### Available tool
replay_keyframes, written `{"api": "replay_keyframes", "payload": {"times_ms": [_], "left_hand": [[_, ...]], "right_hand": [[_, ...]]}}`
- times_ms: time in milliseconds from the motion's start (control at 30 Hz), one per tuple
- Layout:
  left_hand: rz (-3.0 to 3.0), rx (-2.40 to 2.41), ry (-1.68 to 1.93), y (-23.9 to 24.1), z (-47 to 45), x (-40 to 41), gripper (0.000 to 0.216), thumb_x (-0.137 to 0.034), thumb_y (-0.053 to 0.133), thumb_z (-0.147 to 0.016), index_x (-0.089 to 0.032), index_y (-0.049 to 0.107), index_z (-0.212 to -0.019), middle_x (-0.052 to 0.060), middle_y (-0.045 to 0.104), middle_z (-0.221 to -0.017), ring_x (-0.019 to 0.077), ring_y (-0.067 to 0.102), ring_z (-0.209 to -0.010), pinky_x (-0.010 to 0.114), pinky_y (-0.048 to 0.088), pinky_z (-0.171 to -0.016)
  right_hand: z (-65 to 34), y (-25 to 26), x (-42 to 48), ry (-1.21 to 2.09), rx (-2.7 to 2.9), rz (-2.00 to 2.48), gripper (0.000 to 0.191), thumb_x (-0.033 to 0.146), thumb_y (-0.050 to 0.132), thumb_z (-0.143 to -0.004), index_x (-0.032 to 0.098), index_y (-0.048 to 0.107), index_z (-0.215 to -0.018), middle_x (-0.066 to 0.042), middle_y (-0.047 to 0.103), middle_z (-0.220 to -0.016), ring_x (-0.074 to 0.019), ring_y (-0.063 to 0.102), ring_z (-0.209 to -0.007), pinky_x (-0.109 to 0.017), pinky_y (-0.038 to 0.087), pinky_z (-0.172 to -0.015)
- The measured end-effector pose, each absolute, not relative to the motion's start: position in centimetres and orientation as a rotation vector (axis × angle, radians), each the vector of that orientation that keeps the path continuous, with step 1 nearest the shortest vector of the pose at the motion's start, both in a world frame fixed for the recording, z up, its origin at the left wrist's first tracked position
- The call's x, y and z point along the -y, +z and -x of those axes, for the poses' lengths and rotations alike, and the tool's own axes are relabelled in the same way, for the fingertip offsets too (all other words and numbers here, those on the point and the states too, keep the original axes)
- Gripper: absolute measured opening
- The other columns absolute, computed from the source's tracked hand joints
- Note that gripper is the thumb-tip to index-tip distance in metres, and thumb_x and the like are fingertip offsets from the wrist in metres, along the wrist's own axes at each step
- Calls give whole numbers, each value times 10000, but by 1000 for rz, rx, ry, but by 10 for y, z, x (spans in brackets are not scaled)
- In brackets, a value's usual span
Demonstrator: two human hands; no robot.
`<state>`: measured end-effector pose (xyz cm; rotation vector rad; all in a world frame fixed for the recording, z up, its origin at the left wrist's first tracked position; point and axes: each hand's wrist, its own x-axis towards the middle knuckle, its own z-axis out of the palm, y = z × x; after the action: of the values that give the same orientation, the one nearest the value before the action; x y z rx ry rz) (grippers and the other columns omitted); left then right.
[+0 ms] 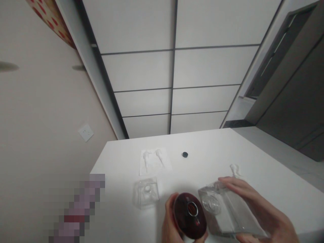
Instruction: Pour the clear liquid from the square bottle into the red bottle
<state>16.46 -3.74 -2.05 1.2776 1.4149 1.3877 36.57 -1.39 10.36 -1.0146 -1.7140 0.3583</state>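
Note:
My left hand (172, 224) grips a dark red round bottle (189, 216) with an open silver neck, at the bottom middle of the view. My right hand (263, 212) holds a clear square glass bottle (227, 212), tilted with its neck close to the red bottle's mouth. A second clear square glass bottle (146, 192) stands upright on the white table (207, 148), left of the hands. A small black cap (185, 154) lies further back on the table.
A white sheet with two clear plastic pieces (154, 160) lies behind the standing bottle. Another clear plastic piece (235, 170) lies near my right hand. Beige wall with a socket (86, 132) at left; dark cabinet (298, 101) at right.

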Motion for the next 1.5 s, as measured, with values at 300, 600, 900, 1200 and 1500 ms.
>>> {"api": "replay_keyframes", "payload": {"times_ms": [300, 600, 900, 1200, 1500], "left_hand": [[-1294, -1296, 1399, -17, -161, 33, 888, -200, 845, -604, -188, 488, -1417, 176, 702, -1343, 366, 712, -1235, 437, 604, -1053], [-1389, -1180, 1322, -21, -147, 29, 866, -192, 857, -662, -181, 479, -1441, 181, 684, -1377, 360, 707, -1252, 436, 601, -1064], [-1408, -1206, 1366, -12, -149, 31, 838, -161, 862, -653, -186, 528, -1421, 166, 703, -1351, 357, 718, -1231, 437, 593, -1071], [-1364, -1177, 1405, -13, -150, 31, 840, -159, 852, -635, -188, 538, -1414, 152, 709, -1352, 349, 714, -1241, 424, 583, -1083], [-1296, -1236, 1472, -4, -159, 34, 827, -137, 823, -604, -219, 557, -1382, 123, 726, -1310, 340, 729, -1196, 436, 586, -1066]], "right_hand": [[-361, 117, 11, 394, 1738, 989, 509, 616, 807, -849, 379, 761, -1296, -101, 794, -1164, -312, 777, -1094, -354, 681, -886], [-353, 125, 8, 370, 1734, 992, 500, 693, 754, -865, 373, 779, -1249, -83, 804, -1131, -262, 786, -1055, -283, 664, -881], [-358, 123, 6, 434, 1762, 1000, 526, 639, 814, -833, 361, 773, -1277, -116, 783, -1185, -326, 771, -1096, -391, 671, -914], [-356, 131, 8, 460, 1781, 1030, 519, 625, 819, -837, 330, 777, -1262, -105, 772, -1210, -296, 764, -1122, -343, 645, -957], [-363, 131, 3, 435, 1918, 968, 532, 544, 812, -876, 354, 690, -1358, -62, 737, -1296, -235, 739, -1183, -271, 598, -1018]]}}
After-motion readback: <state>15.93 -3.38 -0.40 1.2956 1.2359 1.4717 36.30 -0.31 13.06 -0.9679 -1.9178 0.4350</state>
